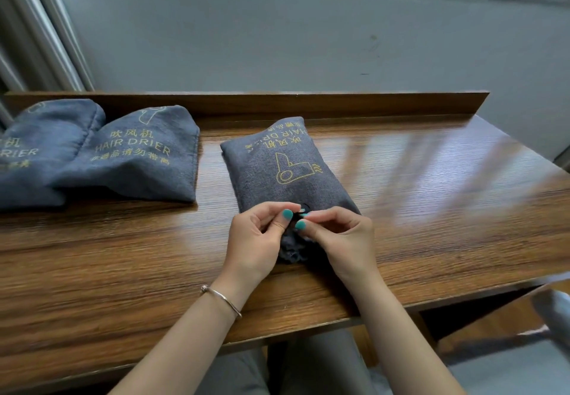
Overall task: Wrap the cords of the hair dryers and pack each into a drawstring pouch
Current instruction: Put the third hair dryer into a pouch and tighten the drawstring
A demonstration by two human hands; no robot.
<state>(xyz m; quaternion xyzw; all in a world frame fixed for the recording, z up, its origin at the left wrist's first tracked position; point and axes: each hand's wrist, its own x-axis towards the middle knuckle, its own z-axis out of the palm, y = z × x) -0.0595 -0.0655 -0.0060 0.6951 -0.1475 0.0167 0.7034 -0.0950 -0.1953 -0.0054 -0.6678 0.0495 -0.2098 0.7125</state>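
- One wooden counter (401, 184) carries three grey pouches.
- Two filled pouches, far-left pouch (40, 151) and second pouch (145, 160), lie touching, well left of the middle pouch (287, 166).
- Middle pouch lies flat, gathered mouth toward the person.
- Left hand (259, 240) and right hand (339, 237) meet at that mouth, fingertips pinching its dark cord (303, 209).

The far-left pouch (40, 151) (already filled) runs off the frame's left edge
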